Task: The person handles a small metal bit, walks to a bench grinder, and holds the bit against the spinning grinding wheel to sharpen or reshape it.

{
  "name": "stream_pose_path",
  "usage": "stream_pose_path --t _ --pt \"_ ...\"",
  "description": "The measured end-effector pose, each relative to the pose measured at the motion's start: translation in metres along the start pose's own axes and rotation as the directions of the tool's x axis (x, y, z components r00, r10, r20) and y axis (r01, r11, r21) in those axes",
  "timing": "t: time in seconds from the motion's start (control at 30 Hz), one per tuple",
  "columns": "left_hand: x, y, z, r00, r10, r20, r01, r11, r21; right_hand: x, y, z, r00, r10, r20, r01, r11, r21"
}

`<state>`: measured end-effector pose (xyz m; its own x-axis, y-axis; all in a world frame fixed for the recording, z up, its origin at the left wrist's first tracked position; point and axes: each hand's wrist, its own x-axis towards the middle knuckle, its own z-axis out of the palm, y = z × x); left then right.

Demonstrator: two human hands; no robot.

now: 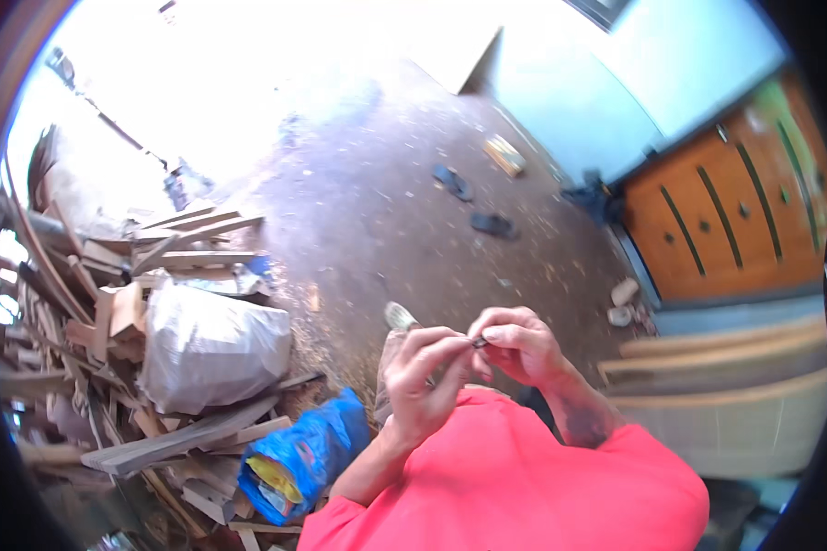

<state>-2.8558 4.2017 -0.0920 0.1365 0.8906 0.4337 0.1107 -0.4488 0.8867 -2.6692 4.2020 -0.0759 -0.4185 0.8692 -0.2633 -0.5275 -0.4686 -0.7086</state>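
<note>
My left hand (423,376) and my right hand (520,345) meet in front of my chest, fingertips close together. Pinched between them is a small dark piece (479,342), too small to name. The thumb and forefinger of the right hand close on it, and the left fingertips touch its other side. Both forearms come up from the short sleeves of a red shirt (515,468).
At left lie a heap of wood offcuts (202,230), a whitish sack (216,344) and a blue plastic bag (326,441). Dark sandals (494,225) lie on the littered floor (368,248). An orange-brown door (726,202) and long boards (717,358) are at right.
</note>
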Motion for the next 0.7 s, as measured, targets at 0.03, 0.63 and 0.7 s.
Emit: stream_pose_path --t 0.03,0.63,0.7 --pt "0.039 -0.017 -0.015 0.999 0.052 0.004 -0.052 0.997 0.062 0.04 -0.016 0.004 0.999 0.021 0.048 -0.021 1.0 0.001" --pt "0.586 -0.358 -0.322 0.904 -0.291 -0.312 0.345 0.93 0.131 0.775 -0.199 0.104 0.981 -0.042 0.19 0.181 0.562 -0.807" --pt "0.638 -0.379 -0.368 0.874 -0.317 -0.37 0.388 0.912 0.135 0.857 -0.214 0.13 0.961 -0.056 0.27 0.258 0.529 -0.809"
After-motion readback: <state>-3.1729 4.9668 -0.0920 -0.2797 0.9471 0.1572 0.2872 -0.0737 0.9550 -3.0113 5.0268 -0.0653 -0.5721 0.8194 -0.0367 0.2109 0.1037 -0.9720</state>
